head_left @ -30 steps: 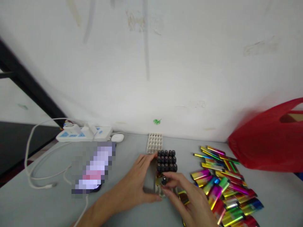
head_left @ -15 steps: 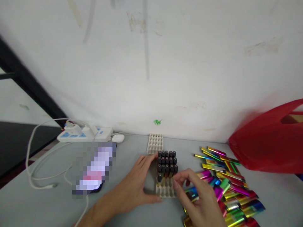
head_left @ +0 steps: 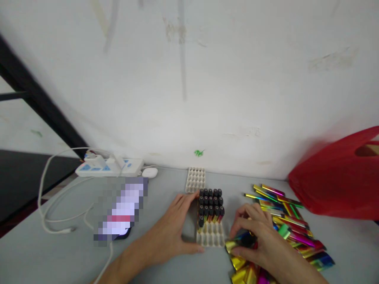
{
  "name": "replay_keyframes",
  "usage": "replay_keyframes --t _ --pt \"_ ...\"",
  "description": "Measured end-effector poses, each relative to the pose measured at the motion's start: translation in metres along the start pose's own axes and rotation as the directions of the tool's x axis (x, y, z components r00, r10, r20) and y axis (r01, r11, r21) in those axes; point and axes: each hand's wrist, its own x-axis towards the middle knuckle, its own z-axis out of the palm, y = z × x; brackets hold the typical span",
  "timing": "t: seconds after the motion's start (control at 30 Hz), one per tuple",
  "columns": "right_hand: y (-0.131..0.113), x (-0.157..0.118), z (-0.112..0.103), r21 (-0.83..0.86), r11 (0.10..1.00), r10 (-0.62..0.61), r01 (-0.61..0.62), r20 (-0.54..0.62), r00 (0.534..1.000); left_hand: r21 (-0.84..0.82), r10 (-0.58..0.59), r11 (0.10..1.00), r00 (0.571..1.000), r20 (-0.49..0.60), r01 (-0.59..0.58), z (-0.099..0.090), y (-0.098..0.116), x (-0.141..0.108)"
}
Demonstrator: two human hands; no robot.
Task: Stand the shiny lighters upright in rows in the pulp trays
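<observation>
Where the right fingers [head_left: 248,224] bend down, a glossy flat stick in gold and dark blue [head_left: 233,244] lies between thumb and forefinger, its long axis roughly sideways, gold end leftward. These fingers are partly open around it and touch it; whether they pinch firmly, I cannot tell. Just left of them, apart, is a pale, scalloped, plastic-looking tray [head_left: 211,239], its long axis running away from the person. It carries upright black-capped sticks [head_left: 211,200]: three rows of five, then a lone one on the side toward the left fingers [head_left: 181,202]. Those are spread wide, thumb at the tray's near corner, fingertips at its far one, apparently steadying it. Under and right of the right fingers, multicoloured metallic sticks [head_left: 301,237] heap on the grey desk [head_left: 162,185].
</observation>
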Motion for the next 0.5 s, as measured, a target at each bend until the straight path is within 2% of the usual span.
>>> replay_keyframes --t 0.17,0.3,0.4,0.5 --pt "0.0049 0.0002 0.0089 -0.083 0.997 -0.010 0.005 -0.066 0.998 0.002 -0.004 1.000 1.000 0.003 0.004 -0.0008 0.0007 0.0002" --pt "0.0026 0.0012 0.0096 -0.080 0.997 -0.010 0.005 -0.070 0.998 0.004 -0.004 1.000 1.000 0.001 0.004 0.0000 -0.0006 0.0011" --pt "0.0006 0.0012 0.0049 -0.023 0.999 -0.034 0.032 -0.097 0.995 0.005 0.007 1.000 1.000 -0.010 -0.007 0.0011 -0.0029 0.0005" --pt "-0.0049 -0.0019 0.0015 0.122 0.991 -0.032 0.050 -0.144 0.989 0.004 0.015 1.000 1.000 -0.008 -0.015 0.0014 -0.0036 -0.0007"
